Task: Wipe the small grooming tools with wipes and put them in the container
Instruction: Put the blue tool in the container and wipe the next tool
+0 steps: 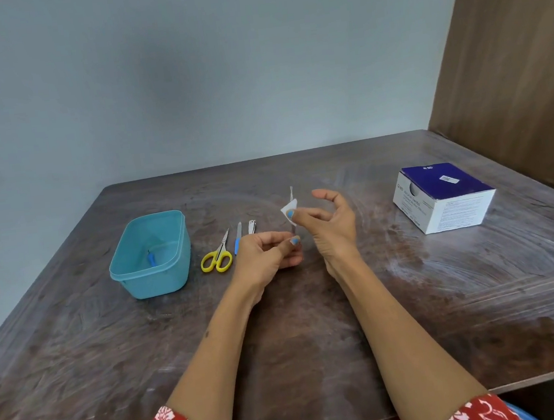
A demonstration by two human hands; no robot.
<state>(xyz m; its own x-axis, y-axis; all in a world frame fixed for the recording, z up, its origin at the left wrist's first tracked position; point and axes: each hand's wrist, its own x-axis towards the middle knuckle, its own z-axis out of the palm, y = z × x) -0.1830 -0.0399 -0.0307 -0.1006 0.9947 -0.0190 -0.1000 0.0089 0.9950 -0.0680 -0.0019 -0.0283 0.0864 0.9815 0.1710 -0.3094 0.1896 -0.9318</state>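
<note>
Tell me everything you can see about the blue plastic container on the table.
The container is a light blue, rounded rectangular plastic tub with a thicker rim and no lid on it. It sits upright on the dark wooden table, toward its left side, just left of the yellow-handled scissors without touching them. Inside, one small blue-handled tool lies on the bottom. Neither hand touches the container.

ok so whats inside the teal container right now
The teal container holds one small blue-handled tool lying on its floor. The near wall hides the floor strip right behind it, so anything lying there can't be seen.
</note>
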